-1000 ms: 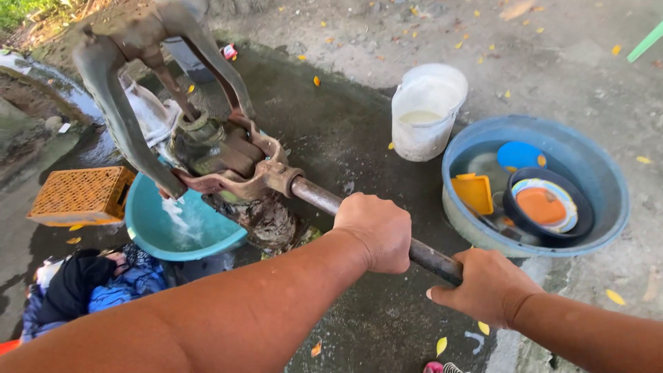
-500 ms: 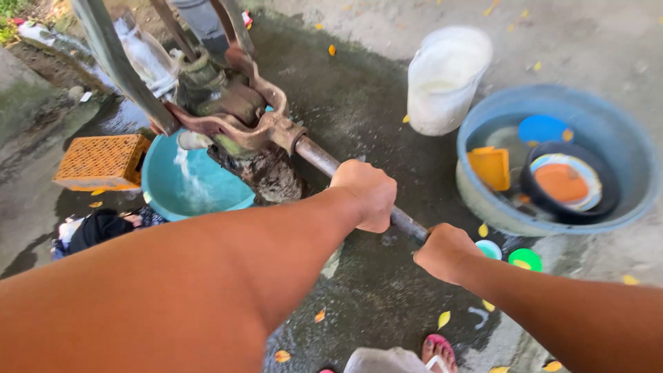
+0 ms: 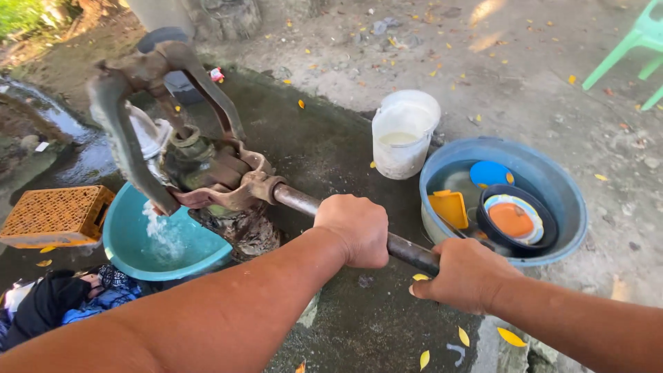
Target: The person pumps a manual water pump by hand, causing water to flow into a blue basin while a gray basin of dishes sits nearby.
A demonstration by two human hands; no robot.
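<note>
A rusty hand water pump (image 3: 200,173) stands on wet concrete, its long metal handle (image 3: 297,200) reaching toward me. My left hand (image 3: 353,228) is closed around the middle of the handle. My right hand (image 3: 464,275) grips the same handle nearer its end. Water pours from the spout into a teal basin (image 3: 131,242) below the pump.
A white bucket (image 3: 402,135) holds milky water. A large blue tub (image 3: 552,186) holds water, a yellow container, a blue lid and stacked plates. An orange crate (image 3: 52,215) and a heap of clothes (image 3: 62,300) lie at left. A green plastic chair (image 3: 632,45) stands far right.
The handle and both hands dipped low half a second ago and have come back up. Water keeps flowing into the teal basin.
</note>
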